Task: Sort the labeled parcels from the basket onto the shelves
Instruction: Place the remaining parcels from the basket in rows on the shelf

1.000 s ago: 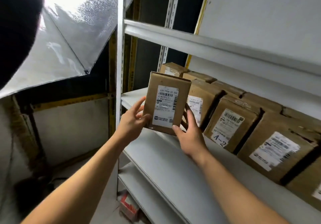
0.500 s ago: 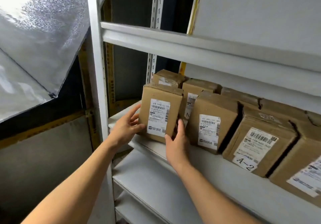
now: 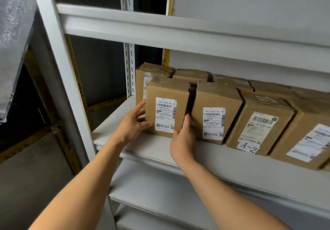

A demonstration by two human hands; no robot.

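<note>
A brown cardboard parcel (image 3: 167, 92) with a white barcode label stands upright on the grey middle shelf (image 3: 153, 149), at the left end of the front row. My left hand (image 3: 133, 126) holds its left side, fingers spread along that face and the thumb on the front. My right hand (image 3: 182, 140) holds its lower right corner, fingers reaching into the narrow gap beside the neighbouring parcel (image 3: 216, 97). The basket is out of view.
More labelled parcels run along the shelf to the right, one marked A-2 (image 3: 259, 122), with a second row (image 3: 151, 71) behind. An upper shelf beam (image 3: 160, 31) hangs above. The white upright post (image 3: 59, 69) stands left, a lower shelf (image 3: 151, 185) below, silver sheeting (image 3: 12, 33) far left.
Both hands carried the parcel from the air in front of the rack onto the shelf and set it down beside the front row. The camera has moved closer.
</note>
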